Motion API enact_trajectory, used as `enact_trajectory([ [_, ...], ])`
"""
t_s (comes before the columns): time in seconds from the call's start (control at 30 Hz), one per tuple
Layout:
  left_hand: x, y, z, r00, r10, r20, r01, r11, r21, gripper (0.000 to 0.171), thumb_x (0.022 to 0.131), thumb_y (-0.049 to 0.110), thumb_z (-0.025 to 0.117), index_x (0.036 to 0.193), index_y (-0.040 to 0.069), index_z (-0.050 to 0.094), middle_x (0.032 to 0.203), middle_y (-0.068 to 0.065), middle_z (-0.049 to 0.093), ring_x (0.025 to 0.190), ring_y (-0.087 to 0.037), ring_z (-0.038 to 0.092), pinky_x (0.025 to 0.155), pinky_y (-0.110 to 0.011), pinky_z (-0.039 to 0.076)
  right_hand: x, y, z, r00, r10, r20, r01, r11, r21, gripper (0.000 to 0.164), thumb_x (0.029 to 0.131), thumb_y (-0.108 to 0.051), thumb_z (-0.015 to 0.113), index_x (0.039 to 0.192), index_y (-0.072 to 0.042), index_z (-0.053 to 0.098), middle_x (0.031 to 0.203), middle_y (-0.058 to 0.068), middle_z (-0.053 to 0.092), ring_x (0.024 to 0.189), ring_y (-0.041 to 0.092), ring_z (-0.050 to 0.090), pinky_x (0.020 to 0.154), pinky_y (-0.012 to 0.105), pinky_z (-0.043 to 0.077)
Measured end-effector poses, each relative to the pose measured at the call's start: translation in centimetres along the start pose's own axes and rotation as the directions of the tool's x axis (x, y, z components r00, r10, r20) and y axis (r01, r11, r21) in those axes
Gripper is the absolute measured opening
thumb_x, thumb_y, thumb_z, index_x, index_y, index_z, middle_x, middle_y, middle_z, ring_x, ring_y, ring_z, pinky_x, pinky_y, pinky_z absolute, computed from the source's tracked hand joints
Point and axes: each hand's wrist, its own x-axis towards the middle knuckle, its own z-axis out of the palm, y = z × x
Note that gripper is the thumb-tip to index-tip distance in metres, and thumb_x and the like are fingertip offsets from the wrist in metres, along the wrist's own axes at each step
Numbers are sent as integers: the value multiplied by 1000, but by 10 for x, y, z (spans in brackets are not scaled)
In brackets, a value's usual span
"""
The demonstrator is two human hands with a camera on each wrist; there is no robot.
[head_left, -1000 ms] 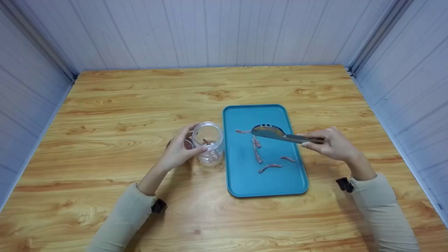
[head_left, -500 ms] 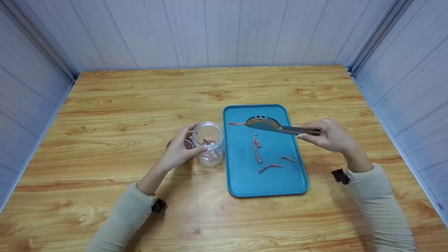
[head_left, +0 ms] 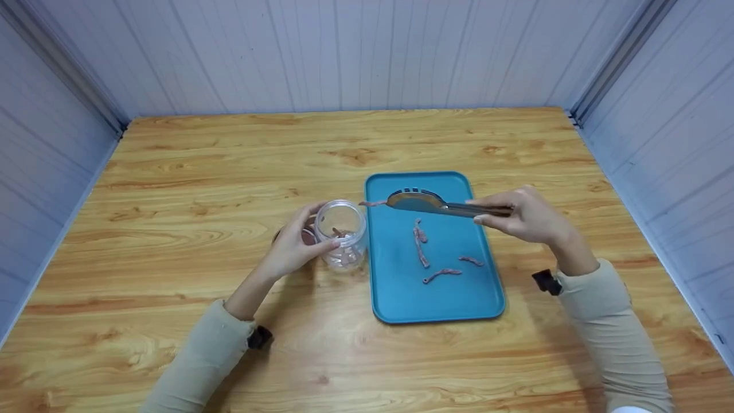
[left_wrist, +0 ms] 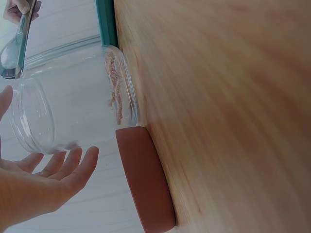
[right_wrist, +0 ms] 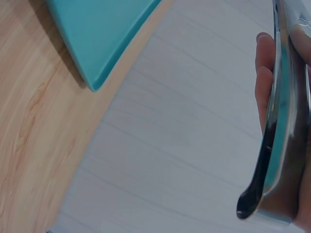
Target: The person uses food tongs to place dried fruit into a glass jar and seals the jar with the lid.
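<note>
Sleeves [head_left: 200, 355], pair: beige, creased fabric, with a dark fitting at each cuff.

Left hand [head_left: 293, 245]: fingers curved round a jar [left_wrist: 73, 102], thumb at its rim. Jar clear, round, lidless, upright on the surface just beside the tray's left edge; brown strips [left_wrist: 114, 82] in its bottom.

Round piece [left_wrist: 146, 179], reddish-brown, smooth: flat on the surface beside the jar's base, on the left-hand side; contact unclear.

Right hand [head_left: 524, 215]: fingers clamped on the handle of metal tongs [head_left: 421, 202], shiny, with a broad slotted head. The tongs' tip grips one thin strip [head_left: 373, 203], clear of the fingers, over the tray's left edge and near the jar's rim.

Tray [head_left: 441, 301]: blue, matt, rectangular, rounded corners, low rim; right of the surface's middle, well apart from its far edge. On it, three knobbly, reddish items: long strip [head_left: 421, 246], curved strip [head_left: 442, 275], short strip [head_left: 471, 261].

Surface [head_left: 229, 155]: yellow-brown, wood-grained.

Walls [head_left: 367, 51]: pale, grooved panels along the left, far and right edges; dark posts at both far corners.
</note>
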Motion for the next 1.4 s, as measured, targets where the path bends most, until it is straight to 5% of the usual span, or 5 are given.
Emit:
enact_trajectory([
  [0.23,1,-6,0,1000,24,4,-24,1000,-19,69,73,20,73,131,5,37,119,-17,42,97,-36,45,79,-46,39,15,-17,3,998,-66,-8,66,997,-33,26,75,3,66,101,2,65,46,-8,44,38,-3,20,34,18,20],
  [0.4,1,-6,1,1000,26,3,-26,999,-22,69,73,17,73,131,4,36,120,-20,42,97,-35,46,78,-41,40,23,-35,3,998,-61,10,61,998,-23,24,75,7,64,98,8,64,51,-2,51,38,0,21,36,17,21],
  [0.87,1,-5,0,1000,10,-2,-10,1000,-18,70,72,21,74,130,6,38,118,-17,44,96,-33,46,79,-44,40,32,-13,16,996,-48,81,53,997,-59,26,83,-16,63,107,-6,65,67,-6,60,39,5,30,35,22,27],
  [1.4,1,-6,1,1000,16,-4,-16,1000,-22,70,72,23,74,130,7,38,117,-13,46,97,-35,47,79,-42,40,25,-7,15,998,-43,39,46,996,-76,29,81,-15,65,108,-4,64,64,-7,57,39,5,31,36,22,27],
])
